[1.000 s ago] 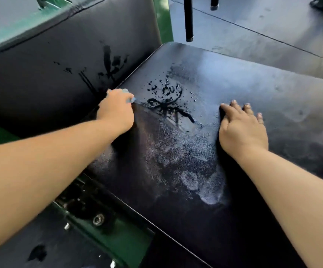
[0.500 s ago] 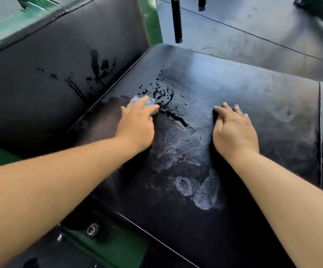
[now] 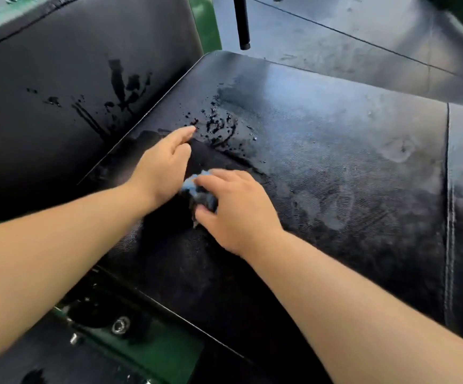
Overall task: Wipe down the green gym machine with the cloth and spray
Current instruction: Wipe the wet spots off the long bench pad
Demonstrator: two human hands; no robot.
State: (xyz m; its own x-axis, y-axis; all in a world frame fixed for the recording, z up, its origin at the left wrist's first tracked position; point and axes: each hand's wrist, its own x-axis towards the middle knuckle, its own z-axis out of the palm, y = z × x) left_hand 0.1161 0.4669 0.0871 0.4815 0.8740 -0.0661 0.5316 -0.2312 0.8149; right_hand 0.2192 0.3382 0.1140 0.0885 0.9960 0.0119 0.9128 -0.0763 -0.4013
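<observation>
Now pinches the blue cloth (image 3: 197, 187) in the right grip (image 3: 238, 209), thumb and curled fingers round it, after taking it over from the left grip (image 3: 161, 167). Leaves the left grip open just beside the cloth, forefinger out toward wet spray drops (image 3: 219, 126). Rests the cloth on the black seat pad (image 3: 335, 162); beyond the left grip, streaked back pad (image 3: 86, 79) and green frame (image 3: 207, 23).
</observation>
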